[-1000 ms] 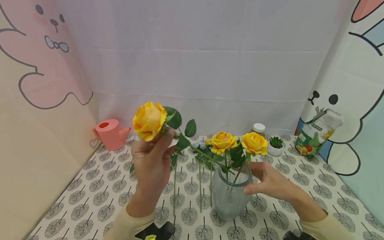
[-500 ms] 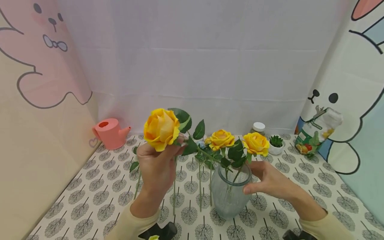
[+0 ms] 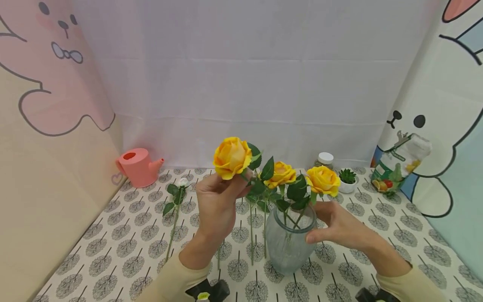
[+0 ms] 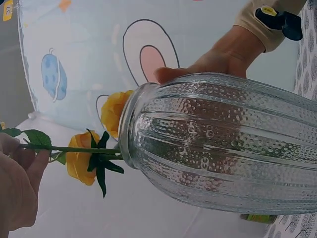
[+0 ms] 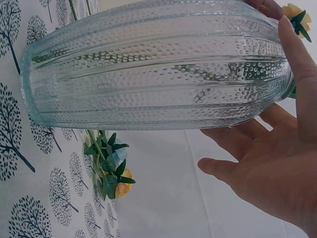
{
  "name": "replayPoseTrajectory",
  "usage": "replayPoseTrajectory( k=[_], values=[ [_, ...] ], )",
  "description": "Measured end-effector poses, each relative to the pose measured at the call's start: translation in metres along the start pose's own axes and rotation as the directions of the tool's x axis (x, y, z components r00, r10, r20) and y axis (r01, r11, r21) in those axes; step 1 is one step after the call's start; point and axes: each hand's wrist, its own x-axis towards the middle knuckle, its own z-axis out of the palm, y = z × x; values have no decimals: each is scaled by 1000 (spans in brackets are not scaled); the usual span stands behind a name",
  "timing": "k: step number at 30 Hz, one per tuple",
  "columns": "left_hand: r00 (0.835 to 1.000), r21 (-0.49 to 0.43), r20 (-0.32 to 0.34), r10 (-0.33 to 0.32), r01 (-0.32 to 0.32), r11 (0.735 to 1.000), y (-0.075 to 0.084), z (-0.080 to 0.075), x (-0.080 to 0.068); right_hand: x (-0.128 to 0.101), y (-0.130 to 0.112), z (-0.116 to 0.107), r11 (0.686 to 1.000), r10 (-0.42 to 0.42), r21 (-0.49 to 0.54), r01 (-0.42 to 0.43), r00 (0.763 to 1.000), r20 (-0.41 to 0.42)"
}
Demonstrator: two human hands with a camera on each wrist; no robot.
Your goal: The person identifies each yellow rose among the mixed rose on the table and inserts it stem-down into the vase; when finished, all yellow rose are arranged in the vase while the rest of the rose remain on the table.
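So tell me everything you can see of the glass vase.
The glass vase is clear and bulbous, ribbed lengthwise with a dimpled texture and a narrower rim. It stands upright on the tree-patterned tablecloth, holding two yellow roses. The right hand cups its side near the rim.

Vase [image 3: 288, 247] at centre of the tabletop [image 3: 113, 247], two roses [image 3: 320, 181] in it. Left hand [image 3: 216, 205] at its 9 o'clock holds a rose [image 3: 231, 153]; right hand [image 3: 339, 228] touches it at 3 o'clock. Watering can [image 3: 137, 167] at 10 o'clock; jar [image 3: 324, 160], potted plant [image 3: 347, 181] and bag [image 3: 398, 163] at 1–2 o'clock, behind.
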Motion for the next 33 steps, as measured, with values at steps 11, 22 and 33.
replayPoseTrajectory(
  k=[11,22,33],
  values=[
    [994,0,-48,-101,101,995,-23,1,0,-5,-9,2,990,139,-25,-140,990,-32],
    [966,83,-60,-251,256,963,-32,5,-4,-6,-5,6,1000,-1,6,1,999,-55],
    [949,169,79,-305,289,942,-40,7,-13,-10,-7,7,988,29,-146,-45,993,-112]
  ],
)
